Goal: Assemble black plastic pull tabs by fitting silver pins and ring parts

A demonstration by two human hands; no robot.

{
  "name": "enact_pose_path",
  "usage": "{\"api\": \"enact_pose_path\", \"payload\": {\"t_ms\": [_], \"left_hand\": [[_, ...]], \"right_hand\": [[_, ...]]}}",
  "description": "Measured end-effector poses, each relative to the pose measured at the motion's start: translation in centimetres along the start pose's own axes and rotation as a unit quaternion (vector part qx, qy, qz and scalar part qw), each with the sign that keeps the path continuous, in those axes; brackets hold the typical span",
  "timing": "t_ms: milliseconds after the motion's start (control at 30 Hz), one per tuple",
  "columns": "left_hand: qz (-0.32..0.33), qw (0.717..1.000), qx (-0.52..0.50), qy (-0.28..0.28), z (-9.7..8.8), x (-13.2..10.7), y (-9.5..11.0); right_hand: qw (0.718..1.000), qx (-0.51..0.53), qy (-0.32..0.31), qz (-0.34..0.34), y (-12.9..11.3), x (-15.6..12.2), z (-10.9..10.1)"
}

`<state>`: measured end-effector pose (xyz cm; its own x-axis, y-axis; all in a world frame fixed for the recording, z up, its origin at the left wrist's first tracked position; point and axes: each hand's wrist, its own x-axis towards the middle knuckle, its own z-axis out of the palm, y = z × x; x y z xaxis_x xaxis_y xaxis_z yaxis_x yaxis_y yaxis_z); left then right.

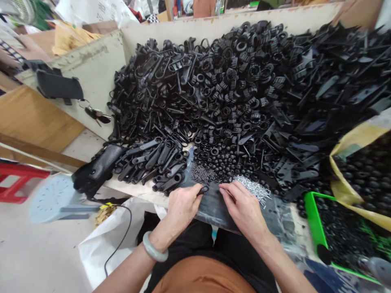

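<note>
My left hand [184,202] is closed on a black plastic part [203,190] whose ringed end sticks out past the thumb. To its right, my right hand [240,200] has thumb and fingers pinched together; whatever lies between the fingertips is too small to make out. Both hands are over a dark work mat [212,206], a short gap apart. Silver metal pins [255,189] lie just beyond my right hand. Small dark screws [202,174] and round black balls [227,160] are heaped ahead of the hands. Long black handle-like parts [160,156] lie beyond my left hand.
A high heap of black plastic parts [214,89] fills the walled bench. On the right are a green tray [316,219] of small black pieces and a yellow bag [343,146] of black balls. Left stand a pale blue stool [51,199] and a red stool [21,179].
</note>
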<state>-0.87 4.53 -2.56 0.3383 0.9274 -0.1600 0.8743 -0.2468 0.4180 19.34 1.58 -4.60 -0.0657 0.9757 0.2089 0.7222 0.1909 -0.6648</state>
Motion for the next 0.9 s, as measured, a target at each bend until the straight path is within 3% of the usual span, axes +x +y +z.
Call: {"api": "enact_pose_path", "payload": {"t_ms": [133, 233, 300, 400, 467, 567, 733, 900], "left_hand": [[-0.021, 0.998, -0.038, 0.034, -0.2, 0.0, 0.0], [-0.068, 0.984, -0.151, 0.063, -0.6, -0.4, 0.2], [-0.106, 0.952, -0.278, 0.069, -0.7, -0.8, 0.5], [-0.178, 0.861, -0.476, 0.037, -0.5, -1.4, 1.3], [-0.212, 0.803, -0.557, 0.002, -0.3, -1.7, 2.0], [-0.22, 0.748, -0.625, -0.029, -0.1, -2.0, 3.0], [-0.219, 0.698, -0.68, -0.05, 0.1, -2.3, 4.2], [-0.216, 0.68, -0.698, -0.052, 0.1, -2.7, 4.7]], "right_hand": [[0.999, -0.032, -0.008, -0.013, 0.2, 0.2, 0.1], [0.997, -0.07, -0.019, -0.029, 0.3, 0.2, 0.5], [0.995, -0.086, -0.026, -0.036, 0.3, 0.1, 0.7], [0.994, -0.092, -0.032, -0.047, 0.5, -0.1, 0.8], [0.996, -0.072, -0.03, -0.048, 0.5, -0.2, 0.5], [0.999, 0.023, -0.008, -0.025, 0.0, -0.3, -0.4], [0.978, 0.205, 0.035, 0.008, -1.9, -0.8, -1.9], [0.971, 0.234, 0.048, -0.006, -2.6, -1.2, -2.1]]}}
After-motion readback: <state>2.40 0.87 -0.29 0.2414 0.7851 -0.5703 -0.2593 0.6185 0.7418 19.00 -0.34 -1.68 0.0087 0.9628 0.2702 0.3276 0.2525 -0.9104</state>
